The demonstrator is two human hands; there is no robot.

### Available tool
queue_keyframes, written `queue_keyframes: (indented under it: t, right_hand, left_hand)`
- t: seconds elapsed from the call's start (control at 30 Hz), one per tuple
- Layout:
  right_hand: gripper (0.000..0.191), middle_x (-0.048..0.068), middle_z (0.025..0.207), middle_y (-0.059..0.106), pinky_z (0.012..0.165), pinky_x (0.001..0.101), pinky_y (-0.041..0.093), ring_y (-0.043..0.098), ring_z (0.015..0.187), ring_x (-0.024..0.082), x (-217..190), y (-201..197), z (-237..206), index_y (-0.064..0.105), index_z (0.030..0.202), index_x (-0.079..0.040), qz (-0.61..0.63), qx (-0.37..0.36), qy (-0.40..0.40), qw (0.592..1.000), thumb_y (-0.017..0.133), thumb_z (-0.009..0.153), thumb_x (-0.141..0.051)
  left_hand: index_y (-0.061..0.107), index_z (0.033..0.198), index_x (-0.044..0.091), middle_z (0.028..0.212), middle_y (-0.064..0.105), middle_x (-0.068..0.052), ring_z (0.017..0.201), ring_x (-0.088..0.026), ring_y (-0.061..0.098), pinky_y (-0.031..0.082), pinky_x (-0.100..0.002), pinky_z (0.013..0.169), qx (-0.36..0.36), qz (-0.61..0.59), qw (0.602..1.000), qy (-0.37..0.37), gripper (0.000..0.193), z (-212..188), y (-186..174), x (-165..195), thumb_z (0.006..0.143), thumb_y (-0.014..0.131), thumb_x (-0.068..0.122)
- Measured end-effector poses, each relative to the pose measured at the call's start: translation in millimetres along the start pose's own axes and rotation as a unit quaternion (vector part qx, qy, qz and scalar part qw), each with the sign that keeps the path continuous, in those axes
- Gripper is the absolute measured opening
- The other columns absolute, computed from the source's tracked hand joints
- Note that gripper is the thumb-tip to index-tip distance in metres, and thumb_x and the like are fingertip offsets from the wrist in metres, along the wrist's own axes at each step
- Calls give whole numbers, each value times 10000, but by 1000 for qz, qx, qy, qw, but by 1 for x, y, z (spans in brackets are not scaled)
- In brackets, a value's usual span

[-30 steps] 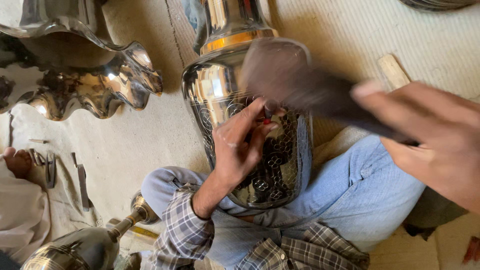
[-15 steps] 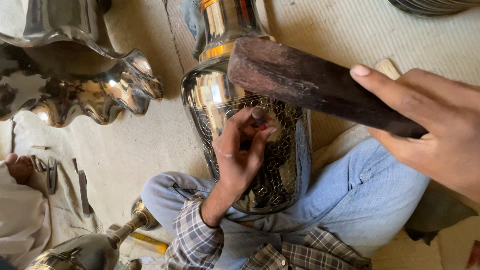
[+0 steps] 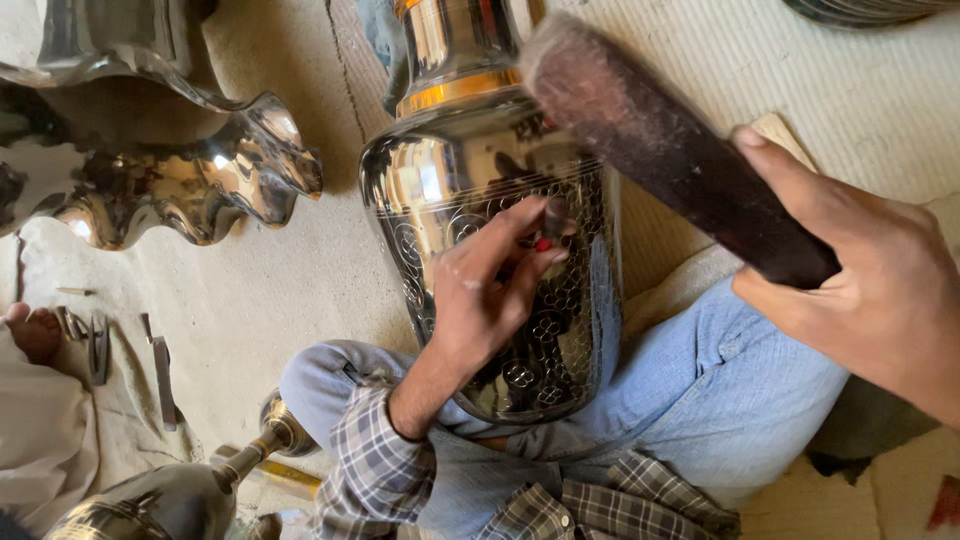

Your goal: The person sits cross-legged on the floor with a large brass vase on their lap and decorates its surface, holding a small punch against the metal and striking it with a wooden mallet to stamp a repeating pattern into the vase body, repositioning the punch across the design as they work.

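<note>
Your left hand [image 3: 490, 300] is pinching a small punch [image 3: 553, 222] against the engraved metal vase [image 3: 450, 190]; your right hand [image 3: 870, 290], at three o'clock, is clenching a wooden mallet [image 3: 650, 140].

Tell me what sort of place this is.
Likely a metal-engraving workshop on the floor: an engraved metal vase across the lap, a wooden mallet in the right hand, loose chisels nearby.

packages: none | labels: none | signs: none | screens: none in view
</note>
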State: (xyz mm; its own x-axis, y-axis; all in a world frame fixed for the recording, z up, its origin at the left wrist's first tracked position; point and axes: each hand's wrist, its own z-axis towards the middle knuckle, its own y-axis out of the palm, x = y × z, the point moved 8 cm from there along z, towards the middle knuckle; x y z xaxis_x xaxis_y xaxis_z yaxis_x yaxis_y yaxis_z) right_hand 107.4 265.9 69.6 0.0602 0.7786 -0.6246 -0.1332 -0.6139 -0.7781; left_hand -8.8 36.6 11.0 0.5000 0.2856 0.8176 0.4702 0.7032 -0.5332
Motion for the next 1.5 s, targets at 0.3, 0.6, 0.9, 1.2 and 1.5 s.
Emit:
queue_keyframes:
  t: [0.3, 0.6, 0.9, 1.2, 1.5]
  right_hand:
    - [817, 177, 948, 711, 684, 379, 557, 680, 770, 246, -5, 16, -41, 545, 1454, -84, -98, 17, 51, 994, 790, 686, 49]
    - [829, 112, 936, 630, 750, 266, 545, 634, 807, 124, 3, 75, -119, 381, 1600, 60, 266, 216, 234, 910, 717, 842, 88]
    - [948, 151, 1005, 656, 804, 350, 560, 654, 874, 222, -5, 131, -171, 275, 1589, 79, 129, 228, 209, 942, 732, 762, 162]
    - [962, 147, 1044, 652, 761, 338, 588, 656, 828, 210, -12, 140, -186, 178, 1629, 40, 168, 300, 147, 927, 739, 851, 117]
    - [993, 140, 933, 682, 714, 327, 561, 643, 733, 182, -5, 112, -173, 271, 1609, -5, 121, 245, 262, 926, 813, 792, 150]
  left_hand:
    - [624, 1418, 124, 1302, 746, -39, 1030, -174, 801, 687, -260, 756, -150, -40, 983, 94, 499, 25, 11, 22, 957, 679, -60]
    - [652, 1341, 169, 1331, 720, -75, 866, -111, 801, 585, -234, 474, -327, -80, 933, 130, 480, 36, 39, 20, 917, 705, -50]
    - [661, 1356, 235, 1186, 784, -3, 866, -115, 785, 565, -294, 635, -452, -110, 854, 233, 522, 32, 73, 25, 860, 773, 118]
    - [636, 1391, 176, 1261, 778, -19, 758, -82, 789, 415, -321, 352, -443, -73, 872, 192, 536, 41, 66, 31, 927, 623, -92]
    - [639, 1388, 136, 1361, 706, -80, 886, -151, 809, 611, -303, 571, -339, -57, 932, 116, 574, 39, 29, 26, 866, 671, -99]
